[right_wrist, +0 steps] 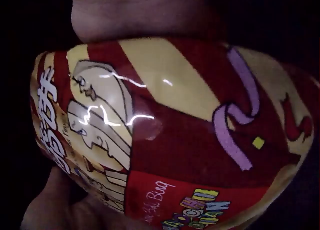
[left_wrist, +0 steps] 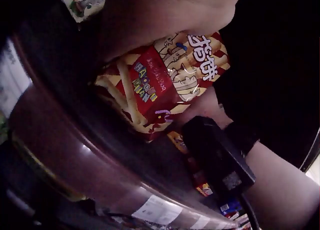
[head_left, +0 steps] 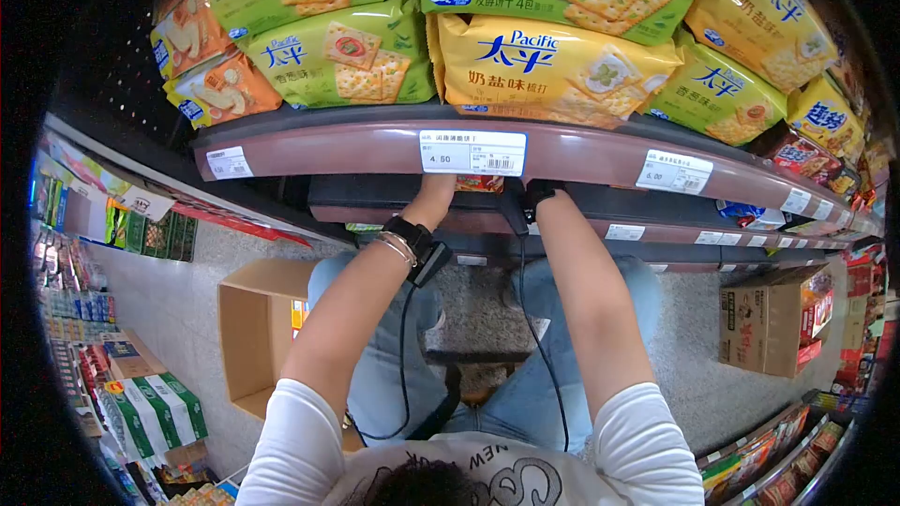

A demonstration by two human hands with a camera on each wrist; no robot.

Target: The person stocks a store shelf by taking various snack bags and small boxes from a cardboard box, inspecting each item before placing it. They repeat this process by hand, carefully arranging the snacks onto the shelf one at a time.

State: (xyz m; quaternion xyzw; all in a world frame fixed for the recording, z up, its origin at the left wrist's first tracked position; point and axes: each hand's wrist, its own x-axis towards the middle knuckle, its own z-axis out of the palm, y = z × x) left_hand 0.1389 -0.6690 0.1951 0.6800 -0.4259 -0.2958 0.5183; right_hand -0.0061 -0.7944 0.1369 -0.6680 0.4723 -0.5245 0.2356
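A red and cream snack bag (left_wrist: 160, 84) with cartoon figures is between the two hands on a dark lower shelf; it fills much of the right wrist view (right_wrist: 170, 115). The left hand (left_wrist: 175, 14) grips it from one side, its fingers mostly hidden. From the other side the right hand (right_wrist: 140, 14) holds it, largely behind the bag in the left wrist view (left_wrist: 205, 107). In the head view, the upper shelf edge covers most of the left hand (head_left: 434, 197) and right hand (head_left: 544, 191).
Yellow and green cracker packs (head_left: 553, 70) line the upper shelf, above a rail with price labels (head_left: 473, 152). An open cardboard box (head_left: 246, 342) stands on the floor at left, another box (head_left: 759, 323) at right. Cables hang from both wrists.
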